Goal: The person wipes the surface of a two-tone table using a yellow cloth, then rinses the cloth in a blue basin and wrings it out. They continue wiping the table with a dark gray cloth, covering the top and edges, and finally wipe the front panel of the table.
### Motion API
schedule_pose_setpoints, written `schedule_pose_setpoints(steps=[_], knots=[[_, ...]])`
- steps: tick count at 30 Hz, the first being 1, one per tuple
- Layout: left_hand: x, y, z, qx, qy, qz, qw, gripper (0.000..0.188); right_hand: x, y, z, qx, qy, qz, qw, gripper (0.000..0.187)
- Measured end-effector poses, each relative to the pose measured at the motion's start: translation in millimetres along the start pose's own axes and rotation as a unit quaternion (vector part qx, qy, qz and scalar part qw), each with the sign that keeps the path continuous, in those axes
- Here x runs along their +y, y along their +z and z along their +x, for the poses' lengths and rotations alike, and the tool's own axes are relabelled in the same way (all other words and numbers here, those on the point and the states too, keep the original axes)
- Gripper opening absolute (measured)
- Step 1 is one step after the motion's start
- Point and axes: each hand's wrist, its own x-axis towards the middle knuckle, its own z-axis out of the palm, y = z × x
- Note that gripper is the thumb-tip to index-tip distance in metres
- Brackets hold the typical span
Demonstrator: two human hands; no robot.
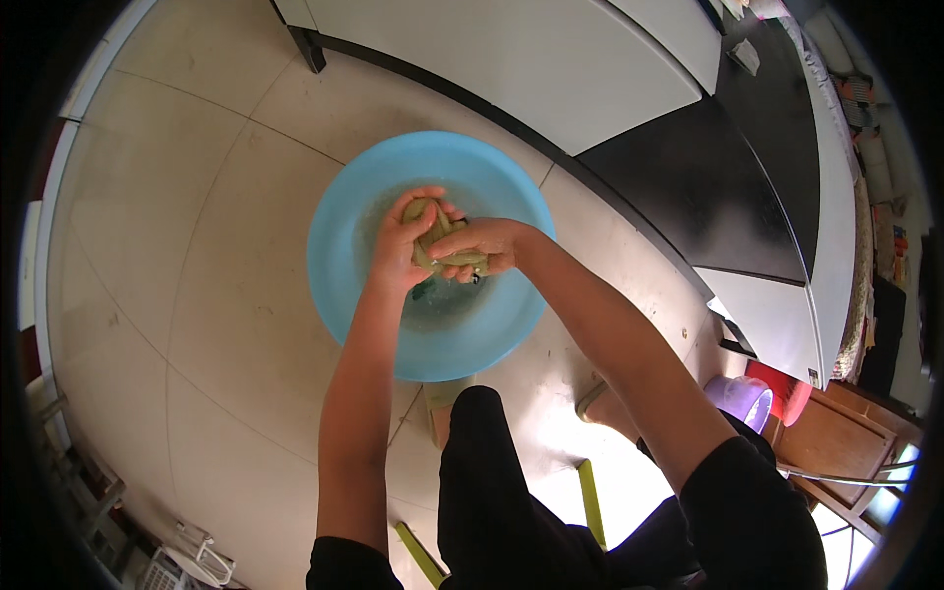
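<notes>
Both my hands are over a round light-blue basin (334,246) on the floor, which has cloudy water (438,315) in it. A bunched, wet-looking olive-green cloth (425,236) is squeezed between them. My left hand (395,236) wraps the cloth from the left, thumb over its upper part. From the right, my right hand (495,239) grips the lower part with its fingers curled round it. Just below the hands, something dark green (423,289) shows in the water; its kind cannot be made out. A small black bit (477,279) shows beside the right fingers.
A white cabinet with a black base (492,59) stands beyond the basin, running to the right. Pale floor tiles (246,324) surround the basin. Yellow-green stool legs (590,501) are near my knees. A purple bucket (739,398) and red basin (787,393) stand at right.
</notes>
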Motion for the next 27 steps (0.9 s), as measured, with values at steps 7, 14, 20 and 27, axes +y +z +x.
schedule_pose_setpoints(steps=[7,14,20,27], knots=[[-12,-26,27,0.192,-0.047,0.086,0.976,0.01,-4,-2,23,0.13,0.046,-0.206,0.969,0.022],[-31,-50,46,0.393,-0.025,0.11,0.912,0.013,16,25,35,0.355,-0.135,-0.582,0.719,0.035],[-16,-23,19,0.369,0.067,0.239,0.896,0.023,26,25,23,0.405,-0.21,-0.594,0.662,0.027],[4,20,-21,0.026,0.232,0.679,0.696,0.025,-5,31,-29,0.088,-0.033,0.124,0.988,0.043]])
